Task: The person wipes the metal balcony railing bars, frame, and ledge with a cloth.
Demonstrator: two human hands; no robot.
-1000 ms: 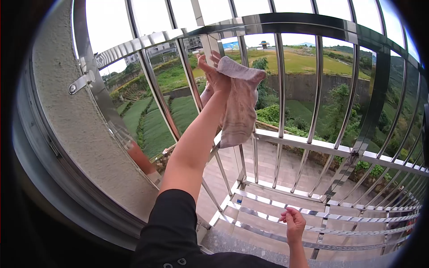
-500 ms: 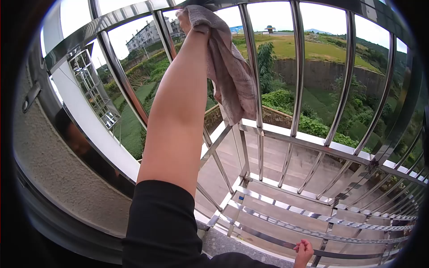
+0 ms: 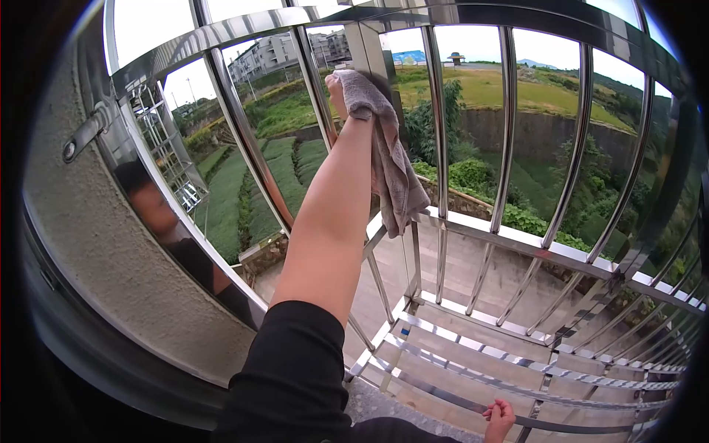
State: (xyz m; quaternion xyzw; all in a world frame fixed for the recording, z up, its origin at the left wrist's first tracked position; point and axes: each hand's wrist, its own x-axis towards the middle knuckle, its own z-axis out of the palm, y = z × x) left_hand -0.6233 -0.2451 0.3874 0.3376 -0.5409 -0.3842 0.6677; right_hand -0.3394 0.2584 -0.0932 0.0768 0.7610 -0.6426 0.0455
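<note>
My left arm reaches up and forward to the corner post (image 3: 369, 52) of a shiny metal railing. My left hand (image 3: 336, 96) is closed on a grey-brown cloth (image 3: 395, 173) and presses it against the post. Most of the hand is hidden under the cloth, with some fingers showing at its left edge. The cloth's loose end hangs down over the lower rail. Low on the right, my right hand (image 3: 500, 421) has its fingers curled together, and nothing shows in them. A dark flat bar (image 3: 450, 396) runs right behind it.
Upright metal bars (image 3: 502, 133) stand on both sides of the post. Flat metal slats (image 3: 473, 347) lie below, above a tiled floor (image 3: 458, 258). A rough wall with a metal latch (image 3: 85, 133) is on the left. Green fields and buildings (image 3: 273, 55) lie beyond.
My left hand and the cloth have slid down the corner post. The view has tilted up and left, showing more of the post's top. My right hand stays curled low on the right.
</note>
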